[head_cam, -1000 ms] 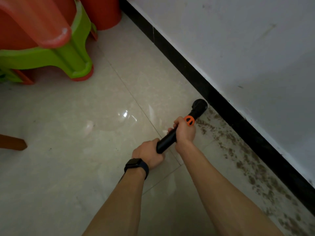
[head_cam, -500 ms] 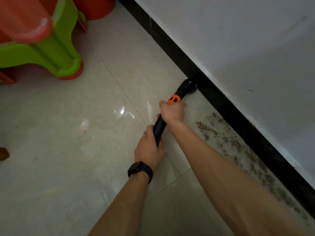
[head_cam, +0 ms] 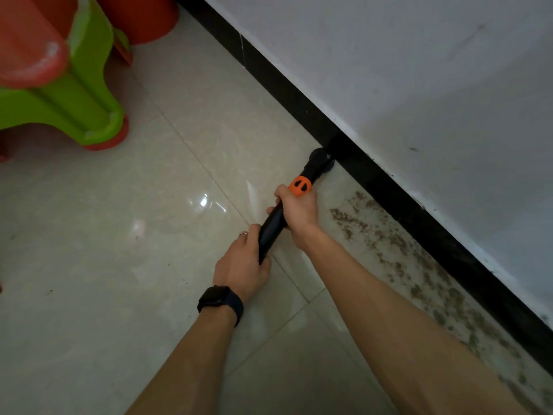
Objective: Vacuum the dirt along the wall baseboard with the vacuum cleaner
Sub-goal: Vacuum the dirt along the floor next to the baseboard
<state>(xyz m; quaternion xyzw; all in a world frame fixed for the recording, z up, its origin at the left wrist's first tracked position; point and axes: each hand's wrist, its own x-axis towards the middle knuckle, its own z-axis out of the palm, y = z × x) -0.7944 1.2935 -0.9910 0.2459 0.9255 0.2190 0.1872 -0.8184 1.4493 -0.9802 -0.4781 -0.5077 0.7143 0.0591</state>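
A black vacuum cleaner [head_cam: 270,232] with an orange ring lies low over the pale floor tiles, its round nozzle touching the black baseboard [head_cam: 389,190]. My right hand [head_cam: 297,212] grips the tube just behind the orange ring. Lower down the tube, my left hand [head_cam: 241,265], with a dark watch on its wrist, holds the rear end. A band of brown dirt [head_cam: 398,250] runs along the baseboard from just right of the nozzle toward the lower right corner.
Stacked green and red plastic stools [head_cam: 74,94] stand at the upper left, and a red bucket [head_cam: 140,16] sits by the wall behind them. The white wall [head_cam: 419,70] rises above the baseboard. Glossy floor tiles [head_cam: 119,235] spread to the left.
The nozzle went forward along the floor from the start of the dirt strip up to the baseboard. Both hands moved with it, and the view shifted slightly.
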